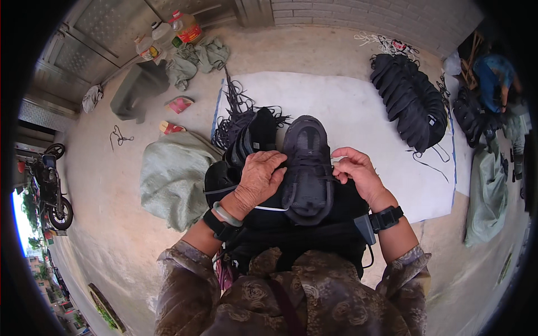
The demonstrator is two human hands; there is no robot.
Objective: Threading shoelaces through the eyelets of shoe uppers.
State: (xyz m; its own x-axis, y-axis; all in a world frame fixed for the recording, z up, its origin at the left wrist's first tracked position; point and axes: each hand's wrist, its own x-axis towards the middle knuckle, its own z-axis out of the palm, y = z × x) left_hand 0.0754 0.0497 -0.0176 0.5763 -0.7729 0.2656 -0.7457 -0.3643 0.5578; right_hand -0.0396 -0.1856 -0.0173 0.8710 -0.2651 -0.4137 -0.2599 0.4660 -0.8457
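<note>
A black sneaker (307, 162) rests on my lap with its toe pointing toward me. Dark laces run across its tongue. My left hand (259, 178) is closed at the sneaker's left edge, fingers bent and pressed against it; its fingertips are partly hidden. At the right edge, my right hand (356, 171) pinches a dark shoelace (336, 178) between thumb and fingers. Just beyond my left hand lies a row of black shoes (259, 131) with a tangle of loose black laces (238, 106).
A white sheet (330, 92) covers the floor ahead. On its right side lies a long stack of black shoes (408, 98), with white laces (386, 42) behind. A pale green sack (171, 176) sits at left. Far left are bottles (185, 28), slippers (179, 105) and a motorcycle (53, 187). A person (496, 78) works at far right.
</note>
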